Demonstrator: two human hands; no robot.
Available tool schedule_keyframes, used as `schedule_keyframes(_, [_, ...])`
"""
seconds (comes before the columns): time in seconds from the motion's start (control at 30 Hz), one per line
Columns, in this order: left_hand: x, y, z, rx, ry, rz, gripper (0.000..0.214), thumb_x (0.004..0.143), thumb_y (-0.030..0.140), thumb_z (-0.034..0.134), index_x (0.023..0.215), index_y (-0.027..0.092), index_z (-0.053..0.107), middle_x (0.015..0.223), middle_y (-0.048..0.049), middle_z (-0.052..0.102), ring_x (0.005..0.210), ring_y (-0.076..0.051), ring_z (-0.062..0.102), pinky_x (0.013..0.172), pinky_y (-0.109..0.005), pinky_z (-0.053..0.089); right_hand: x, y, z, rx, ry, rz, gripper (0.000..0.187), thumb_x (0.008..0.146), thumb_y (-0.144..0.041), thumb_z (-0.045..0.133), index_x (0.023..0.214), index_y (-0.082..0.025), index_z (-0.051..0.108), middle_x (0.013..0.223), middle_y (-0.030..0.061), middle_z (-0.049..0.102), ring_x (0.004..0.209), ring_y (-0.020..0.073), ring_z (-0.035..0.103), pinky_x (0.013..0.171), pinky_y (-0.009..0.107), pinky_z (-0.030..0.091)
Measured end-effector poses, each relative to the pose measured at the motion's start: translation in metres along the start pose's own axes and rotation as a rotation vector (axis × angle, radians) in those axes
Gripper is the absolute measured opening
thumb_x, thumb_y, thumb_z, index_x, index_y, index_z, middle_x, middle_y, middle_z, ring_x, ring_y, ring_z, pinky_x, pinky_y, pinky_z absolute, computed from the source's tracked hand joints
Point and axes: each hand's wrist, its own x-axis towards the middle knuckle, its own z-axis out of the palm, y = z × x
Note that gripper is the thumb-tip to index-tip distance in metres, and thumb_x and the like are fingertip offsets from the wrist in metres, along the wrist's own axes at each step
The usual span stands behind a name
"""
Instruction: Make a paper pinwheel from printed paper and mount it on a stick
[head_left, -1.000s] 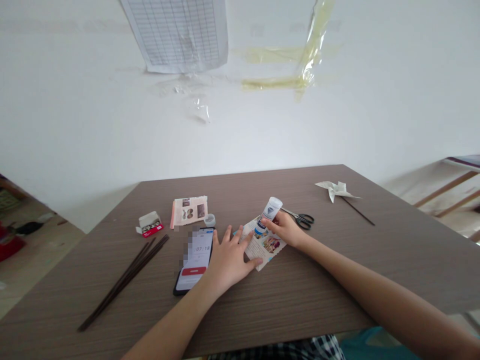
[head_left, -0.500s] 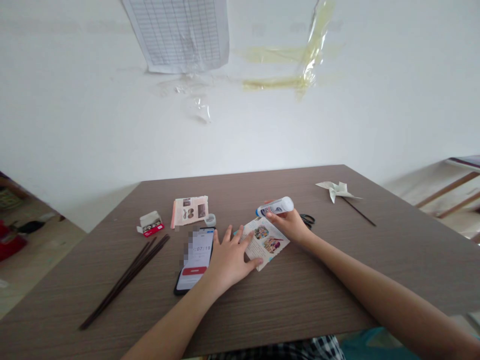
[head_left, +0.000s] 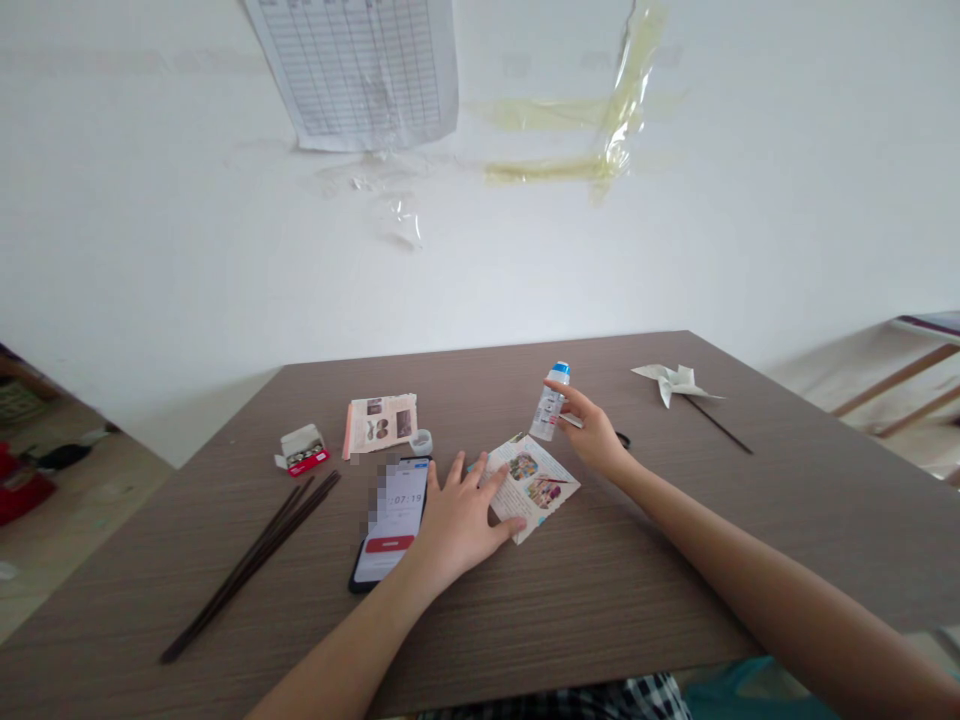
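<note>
Pressing down with the spread fingers of the left hand (head_left: pixel 461 525), the person is pinning a folded colour-printed paper sheet (head_left: pixel 531 487) to a brown wood-grain counter (head_left: pixel 600 610). The curled fingers of the right hand (head_left: pixel 592 433) are gripping a small white plastic bottle with a blue cap (head_left: pixel 550 402), holding it upright just beyond the sheet's far corner. Black-handled scissors (head_left: pixel 621 440) are lying mostly hidden behind the right hand. A black smartphone (head_left: pixel 390 522) is lying just beside the left hand. A white paper pinwheel on a dark stick (head_left: pixel 670 381) is resting near the counter's far right edge, well apart from both hands. The sheet is lying well inside the counter's near edge.
</note>
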Motion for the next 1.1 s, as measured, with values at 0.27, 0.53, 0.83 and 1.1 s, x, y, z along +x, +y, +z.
schedule_keyframes(0.27, [-0.001,-0.003,-0.003,-0.001,-0.002,-0.01,0.09,0.119,0.074,0.077,0.2,0.042,0.058,0.215,-0.0085,0.038,0.202,-0.055,0.026,0.161,-0.089,0.016,-0.003,-0.005,0.0,-0.028,-0.027,-0.014,0.051,0.101,-0.05,0.086,0.147,-0.032,0.094,0.134,0.0115,0.095,0.12,0.0368,0.086,0.125,0.061,0.07])
schedule_keyframes(0.53, [-0.004,-0.001,-0.008,0.012,-0.01,-0.015,0.089,0.121,0.069,0.079,0.2,0.034,0.058,0.214,-0.0137,0.039,0.202,-0.054,0.025,0.162,-0.087,0.016,0.001,-0.007,0.003,-0.067,-0.01,-0.101,0.035,0.1,-0.067,0.086,0.1,-0.033,0.081,0.113,0.0111,0.09,0.116,0.0385,0.085,0.119,0.061,0.07])
schedule_keyframes(0.83, [-0.003,-0.008,-0.01,0.023,-0.029,-0.003,0.092,0.118,0.07,0.08,0.201,0.036,0.058,0.214,-0.0127,0.038,0.202,-0.056,0.023,0.161,-0.09,0.014,0.028,-0.005,0.018,-0.007,-0.005,0.043,0.065,0.084,-0.043,0.103,0.093,-0.036,0.039,0.132,0.0115,0.094,0.122,0.0378,0.094,0.107,0.055,0.077])
schedule_keyframes(1.1, [-0.005,-0.012,-0.017,0.046,-0.046,-0.021,0.088,0.117,0.068,0.083,0.198,0.041,0.061,0.213,-0.012,0.04,0.201,-0.056,0.025,0.16,-0.09,0.013,0.075,-0.015,0.07,0.196,-0.148,0.157,0.074,0.062,-0.032,0.103,0.099,-0.035,0.039,0.125,0.0045,0.091,0.104,0.0305,0.092,0.085,0.04,0.071])
